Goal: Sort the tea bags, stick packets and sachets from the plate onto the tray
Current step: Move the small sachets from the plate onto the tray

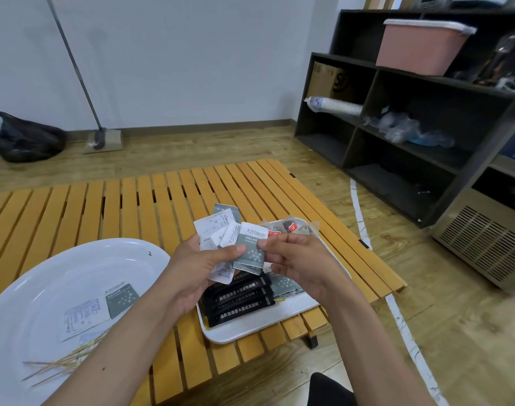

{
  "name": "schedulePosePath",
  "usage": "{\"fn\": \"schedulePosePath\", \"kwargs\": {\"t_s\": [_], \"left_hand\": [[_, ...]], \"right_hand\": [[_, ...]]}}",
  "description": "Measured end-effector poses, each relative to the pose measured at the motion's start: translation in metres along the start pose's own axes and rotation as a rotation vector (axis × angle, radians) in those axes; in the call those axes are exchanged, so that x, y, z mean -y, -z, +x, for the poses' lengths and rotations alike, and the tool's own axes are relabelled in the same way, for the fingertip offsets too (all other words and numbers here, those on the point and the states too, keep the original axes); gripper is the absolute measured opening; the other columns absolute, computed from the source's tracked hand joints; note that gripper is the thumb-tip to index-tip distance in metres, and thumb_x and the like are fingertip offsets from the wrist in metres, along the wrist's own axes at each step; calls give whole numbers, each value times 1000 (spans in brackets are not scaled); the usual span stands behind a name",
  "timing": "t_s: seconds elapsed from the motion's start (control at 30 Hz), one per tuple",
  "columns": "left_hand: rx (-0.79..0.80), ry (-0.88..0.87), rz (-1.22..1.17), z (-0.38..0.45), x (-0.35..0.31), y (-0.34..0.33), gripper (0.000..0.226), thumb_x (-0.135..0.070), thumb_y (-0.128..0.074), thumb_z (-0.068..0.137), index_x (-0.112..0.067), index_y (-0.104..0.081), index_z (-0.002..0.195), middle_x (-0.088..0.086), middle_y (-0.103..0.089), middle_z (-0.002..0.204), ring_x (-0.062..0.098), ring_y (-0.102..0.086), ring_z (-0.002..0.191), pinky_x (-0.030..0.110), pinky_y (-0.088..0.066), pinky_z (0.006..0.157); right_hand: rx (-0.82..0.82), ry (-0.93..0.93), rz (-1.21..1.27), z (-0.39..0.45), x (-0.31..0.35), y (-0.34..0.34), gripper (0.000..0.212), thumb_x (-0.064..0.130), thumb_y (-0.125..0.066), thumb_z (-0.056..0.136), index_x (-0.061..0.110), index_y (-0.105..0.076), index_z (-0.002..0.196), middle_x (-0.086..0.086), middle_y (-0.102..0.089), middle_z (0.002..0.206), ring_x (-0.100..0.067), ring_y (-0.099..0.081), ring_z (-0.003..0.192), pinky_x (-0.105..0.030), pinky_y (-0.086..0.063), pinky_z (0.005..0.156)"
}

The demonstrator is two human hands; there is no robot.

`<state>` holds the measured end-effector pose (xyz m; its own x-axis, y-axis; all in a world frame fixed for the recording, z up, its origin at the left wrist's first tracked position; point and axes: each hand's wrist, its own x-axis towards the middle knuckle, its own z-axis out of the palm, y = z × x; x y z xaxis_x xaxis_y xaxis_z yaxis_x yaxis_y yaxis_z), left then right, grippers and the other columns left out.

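Holding fanned sachets (231, 238) in both hands, above tray (250, 328)

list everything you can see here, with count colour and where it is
plate: one, white, near left on the slatted table
sachets on plate: about two, white and grey-green
toothpicks: a bundle, pale, on the plate's near side
tray: one, white, table's right end
stick packets: several, black, in the tray
tea bags: a few, red tags, tray's far end
held sachets: a fan, white and grey-green
shelf unit: one, dark, right
pink bin: one, on the shelf
mop: one, by the wall
left hand: holds the fan
right hand: pinches the front sachet
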<state>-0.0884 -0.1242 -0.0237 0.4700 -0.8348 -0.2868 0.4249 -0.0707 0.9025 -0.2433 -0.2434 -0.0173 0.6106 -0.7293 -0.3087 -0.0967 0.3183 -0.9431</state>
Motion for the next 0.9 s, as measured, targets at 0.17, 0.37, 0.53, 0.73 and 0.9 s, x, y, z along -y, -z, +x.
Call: {"fn": "schedulePosePath", "kwargs": {"t_s": [0.17,0.37,0.53,0.73,0.9], "left_hand": [[-20,1,-12,1,0,0,69,-3,-86,59,-9,-62,123,12,-78,108,30,-77,95,37,-65,70],[-95,4,-6,6,2,6,62,3,-85,65,-9,-62,121,12,-79,105,29,-78,91,37,-62,69],[-111,12,10,8,6,5,57,6,-84,70,-9,-62,121,12,-79,105,28,-78,90,36,-62,70],[-153,-5,20,7,9,3,49,3,-85,71,-9,-64,114,11,-80,101,27,-78,84,34,-61,65],[-103,22,-66,4,9,-3,49,0,-84,73,-7,-64,117,12,-80,102,31,-78,90,39,-65,67]], "right_hand": [[3,-17,96,0,4,7,31,10,-78,87,-3,-68,114,-18,-77,100,-19,-70,77,-27,-55,67],[-293,-29,-178,3,0,44,22,14,-83,83,3,-76,101,-5,-75,80,-7,-60,54,-23,-50,55],[-276,-81,-103,4,2,46,24,9,-82,83,-1,-75,103,-10,-74,82,-9,-59,53,-27,-52,62],[-166,-59,23,1,5,42,34,10,-78,86,-8,-68,114,-13,-69,87,-11,-59,62,-25,-49,61],[-108,-2,-52,3,2,23,13,11,-79,85,7,-72,95,-4,-73,78,-10,-63,61,-24,-50,59]]}}
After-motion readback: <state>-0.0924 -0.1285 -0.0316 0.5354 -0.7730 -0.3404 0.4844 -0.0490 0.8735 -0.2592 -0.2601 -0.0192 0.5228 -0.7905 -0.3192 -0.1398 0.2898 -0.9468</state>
